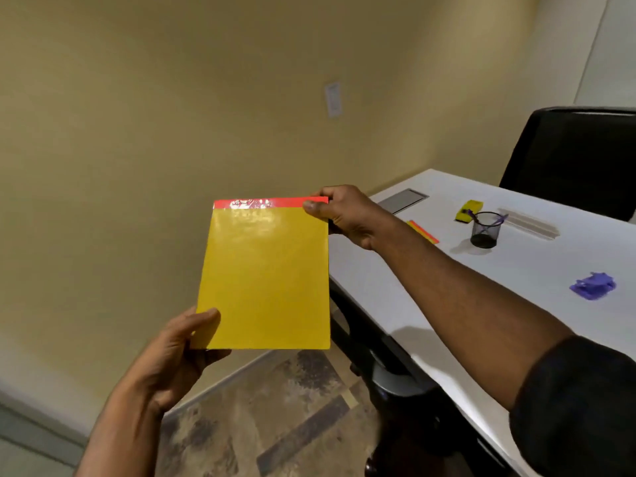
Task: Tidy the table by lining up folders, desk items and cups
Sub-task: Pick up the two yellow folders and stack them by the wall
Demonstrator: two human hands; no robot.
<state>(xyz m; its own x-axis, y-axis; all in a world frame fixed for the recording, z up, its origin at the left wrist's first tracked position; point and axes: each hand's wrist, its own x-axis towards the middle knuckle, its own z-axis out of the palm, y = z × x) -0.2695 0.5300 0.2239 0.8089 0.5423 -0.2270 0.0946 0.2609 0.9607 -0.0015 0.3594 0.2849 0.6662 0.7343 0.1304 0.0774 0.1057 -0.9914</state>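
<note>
Office or small meeting room. Long white table (516,280) with a flush grey cable hatch (401,200) near its far left corner. Black office chair (571,156) pushed up at the far edge. Desk supplies on the table: black mesh pen cup (486,230) holding purple pens, yellow item (468,211) just behind it, orange-yellow folders (424,231) near the left edge, purple clip-like item (592,286) toward the right. Plain beige wall (172,132) with white wall plate (333,99). Patterned carpet tiles (275,414) on the floor.

Dim warm light, glare on the folder (265,273), wide-angle edges.
</note>
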